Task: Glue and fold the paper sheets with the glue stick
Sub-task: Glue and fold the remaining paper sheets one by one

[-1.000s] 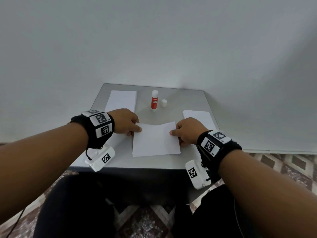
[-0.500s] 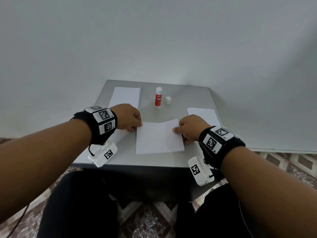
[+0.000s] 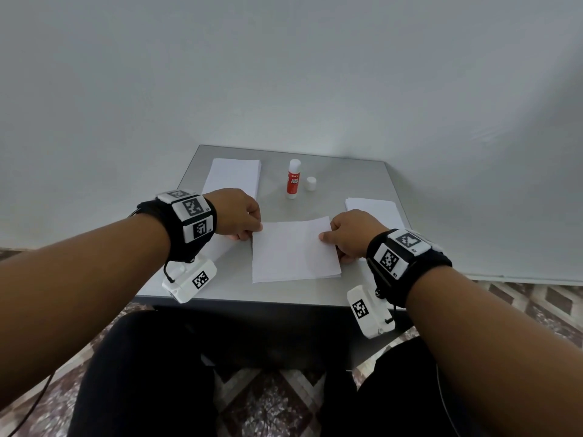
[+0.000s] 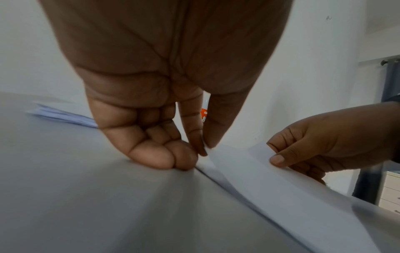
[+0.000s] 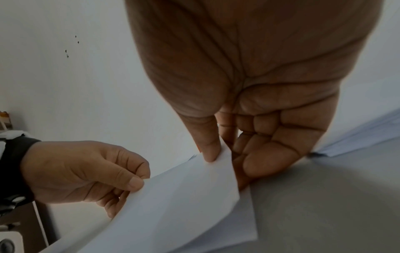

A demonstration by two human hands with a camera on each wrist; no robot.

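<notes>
Grey table against a plain wall. Paper sheet at centre, folded over: left hand pinches its 9 o'clock corner, right hand pinches the 3 o'clock corner, likely aligning edges before creasing. Glue stick upright at 12 o'clock, cap beside it. Paper stacks at 10 o'clock and 3 o'clock; nothing obstructs

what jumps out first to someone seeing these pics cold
Two hands meet over a white paper sheet at the middle of the small grey table: the left hand pinches its left edge, the right hand its right edge, and the top flap is raised off the layer beneath. Behind it stands an uncapped red-and-white glue stick, its white cap just to the right. More paper lies in stacks at the far left and right.
</notes>
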